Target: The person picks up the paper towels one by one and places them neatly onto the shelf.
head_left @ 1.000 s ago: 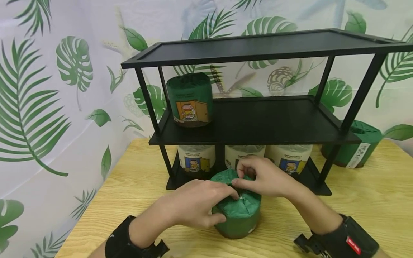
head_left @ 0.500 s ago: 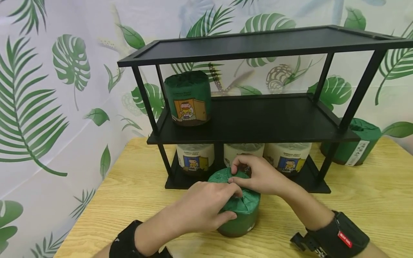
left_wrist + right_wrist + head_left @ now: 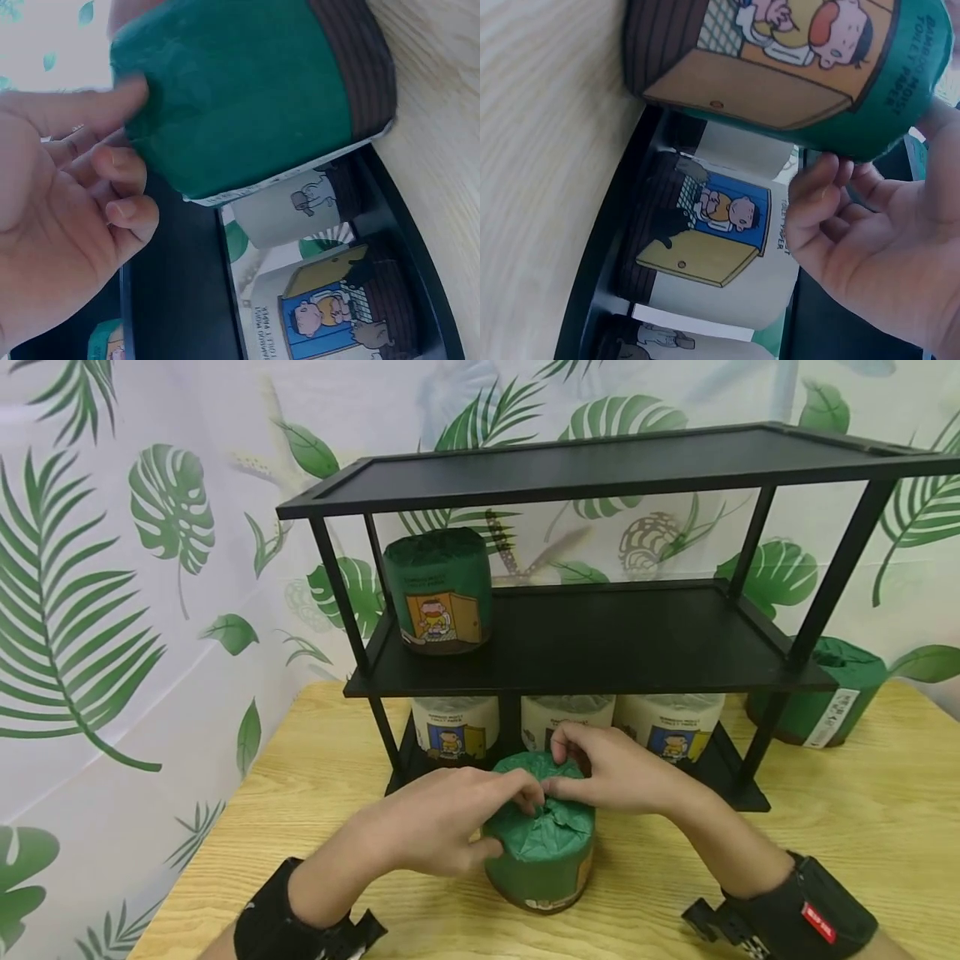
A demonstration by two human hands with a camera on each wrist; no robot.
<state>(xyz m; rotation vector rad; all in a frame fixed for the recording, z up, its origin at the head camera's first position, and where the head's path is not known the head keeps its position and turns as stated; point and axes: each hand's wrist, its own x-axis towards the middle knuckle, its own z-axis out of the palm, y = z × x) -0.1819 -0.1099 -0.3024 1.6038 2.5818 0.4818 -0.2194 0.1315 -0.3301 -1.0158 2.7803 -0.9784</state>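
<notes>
A green-wrapped toilet paper roll stands upright on the wooden table, just before the black rack. My left hand holds its crumpled top from the left, thumb at the upper edge and index finger bent in near the centre. From the far right, my right hand has its thumb by the centre and bent fingers at the back rim. The right wrist view shows the roll's printed door picture; in the left wrist view a plain green side shows.
The black rack stands behind the roll. Its middle shelf carries another green roll at the left end. Three cream rolls sit on the bottom shelf. One more green roll lies on the table right of the rack.
The roll has turned on the spot, bringing the edge of its orange picture into view at the right. My left hand moved right, then back left; the right stayed near the top.
</notes>
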